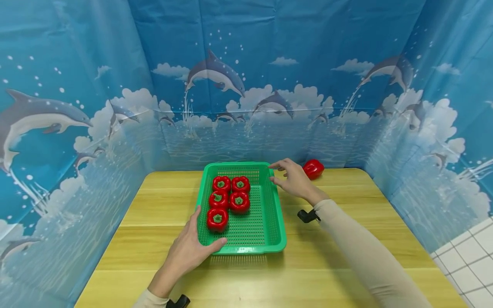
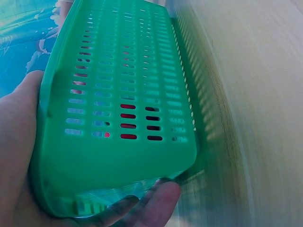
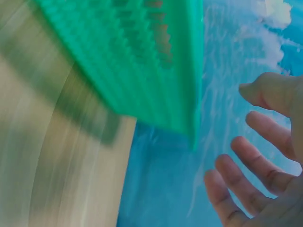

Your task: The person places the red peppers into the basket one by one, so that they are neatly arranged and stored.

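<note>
A green plastic basket (image 1: 246,249) with slotted walls stands on the table, with several red bell peppers (image 1: 217,220) inside, stems up, in two columns along its left side. My left hand (image 1: 188,248) grips the near left corner, thumb over the front rim and fingers along the left wall. In the left wrist view those fingers (image 2: 161,203) wrap round the basket's corner. At the far right corner is my right hand (image 1: 294,182), fingers spread and relaxed, holding nothing. The right wrist view has that hand (image 3: 265,161) apart from the basket wall.
One more red bell pepper (image 1: 313,169) lies on its side at the table's back edge, just beyond the right hand. The wooden table (image 1: 146,244) backs onto a blue dolphin-print curtain (image 1: 269,137), which also runs along both sides.
</note>
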A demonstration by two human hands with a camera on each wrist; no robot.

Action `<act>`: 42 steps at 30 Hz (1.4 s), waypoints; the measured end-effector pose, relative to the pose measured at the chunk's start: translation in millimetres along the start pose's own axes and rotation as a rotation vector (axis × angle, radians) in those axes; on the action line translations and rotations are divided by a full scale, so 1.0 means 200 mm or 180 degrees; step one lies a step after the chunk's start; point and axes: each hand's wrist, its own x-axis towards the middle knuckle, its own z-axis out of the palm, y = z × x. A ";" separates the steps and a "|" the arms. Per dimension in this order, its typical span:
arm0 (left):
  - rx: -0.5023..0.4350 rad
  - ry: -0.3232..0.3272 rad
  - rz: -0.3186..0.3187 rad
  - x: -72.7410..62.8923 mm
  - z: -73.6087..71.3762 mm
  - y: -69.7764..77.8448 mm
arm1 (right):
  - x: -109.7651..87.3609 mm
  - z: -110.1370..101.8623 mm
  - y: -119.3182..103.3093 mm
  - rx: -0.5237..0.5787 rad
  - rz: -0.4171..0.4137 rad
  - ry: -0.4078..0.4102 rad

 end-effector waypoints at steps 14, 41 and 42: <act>-0.0027 0.0037 0.0027 0.02 -0.01 0.01 | -0.02 -0.12 0.37 -0.0037 0.0505 0.0244; -0.0004 0.0065 0.0000 -0.01 0.01 0.00 | -0.12 -0.15 0.78 0.0052 0.1306 -0.0016; -0.0003 0.0069 0.0003 -0.01 0.01 0.00 | -0.12 -0.15 0.78 0.0070 0.1318 -0.0012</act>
